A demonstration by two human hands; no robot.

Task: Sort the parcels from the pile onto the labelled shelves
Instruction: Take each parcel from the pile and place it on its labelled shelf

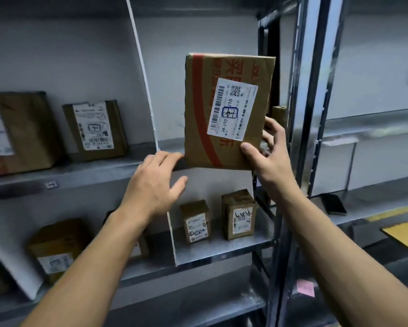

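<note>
Right hand [269,161], centre right of frame, and left hand [155,182], fingers loosely spread, meet before the metal shelf [80,178], the right pinching the parcel [221,67] upright by its lower right corner, probably so its white label [232,109] faces out for matching against the shelf tag [51,184].

The grey metal upper shelf [92,172] carries two upright cardboard parcels left of its white divider [146,86]: a large parcel [25,133] at the left edge and a smaller labelled parcel [95,129] just beside it. On the lower shelf [221,252], a small box [195,221] and a taller box [239,214] stand side by side right of a second divider [172,234]; a wider box [56,249] sits left of it. A flat dark object [334,204] lies on the neighbouring shelf [363,206] to the right.
</note>
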